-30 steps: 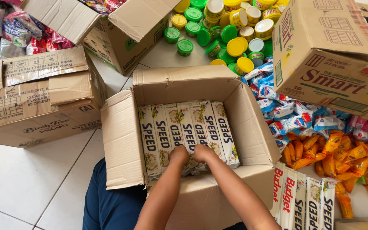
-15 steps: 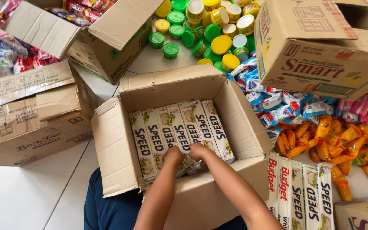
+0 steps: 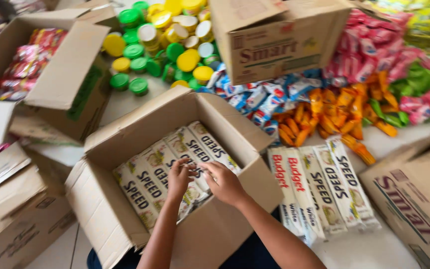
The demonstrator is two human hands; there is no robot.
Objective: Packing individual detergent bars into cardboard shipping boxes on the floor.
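Nearest to us, our left hand [image 3: 179, 175] and right hand [image 3: 225, 183] reach down into the open cardboard box [image 3: 215, 226] between our knees. Both rest on the long cream packets [image 3: 148, 182] laid side by side in a row across the box bottom. The fingers of each hand curl narrowly over the near end of one packet in the middle of the row; whether they pinch it or only press on it, we cannot tell, as the fingertips blur together.

These packets look light, flat and fairly stiff, with a glossy wrap that may slip under dry fingers. We judge the surest hold to be at a short end, thumb beneath and fingers on top, lifting that end clear of its neighbours, since the row sits tightly packed.

Just right of the box, five more such packets [image 3: 324, 187] lie on the white floor [image 3: 364, 249], touching one another. Beyond them spreads a heap of orange sachets [image 3: 324, 117] and blue wrappers [image 3: 265, 97]. Further off stand round tubs with green and yellow lids [image 3: 175, 37], another closed carton [image 3: 274, 40], and, at left, an open box of red packets [image 3: 31, 60].
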